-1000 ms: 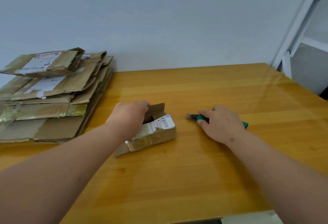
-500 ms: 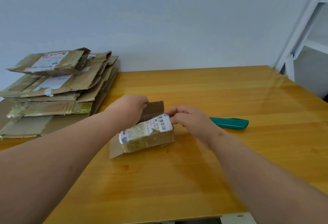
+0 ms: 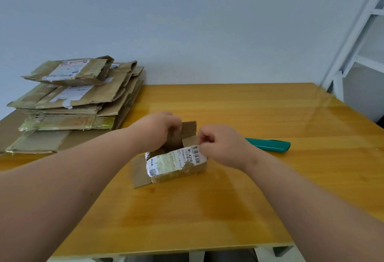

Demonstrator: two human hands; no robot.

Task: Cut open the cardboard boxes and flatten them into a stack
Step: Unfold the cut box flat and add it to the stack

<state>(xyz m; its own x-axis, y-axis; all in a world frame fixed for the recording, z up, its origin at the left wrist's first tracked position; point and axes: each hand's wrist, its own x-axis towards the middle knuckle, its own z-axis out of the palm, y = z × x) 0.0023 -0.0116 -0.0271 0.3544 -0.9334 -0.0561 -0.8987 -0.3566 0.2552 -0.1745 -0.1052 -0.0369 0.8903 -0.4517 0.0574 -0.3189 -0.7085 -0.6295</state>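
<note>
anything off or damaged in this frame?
Only wear that fits the job: the small box has a torn, wrinkled shipping label and open flaps. The flattened stack at far left sits unevenly, its top piece tilted. The green cutter lies on the table.

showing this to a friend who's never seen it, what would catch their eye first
Probably both hands at the table's middle, the left hand and right hand pulling at a small cardboard box with its top flaps open. Next, the stack of flattened boxes at far left, then the green cutter lying right of the hands.
</note>
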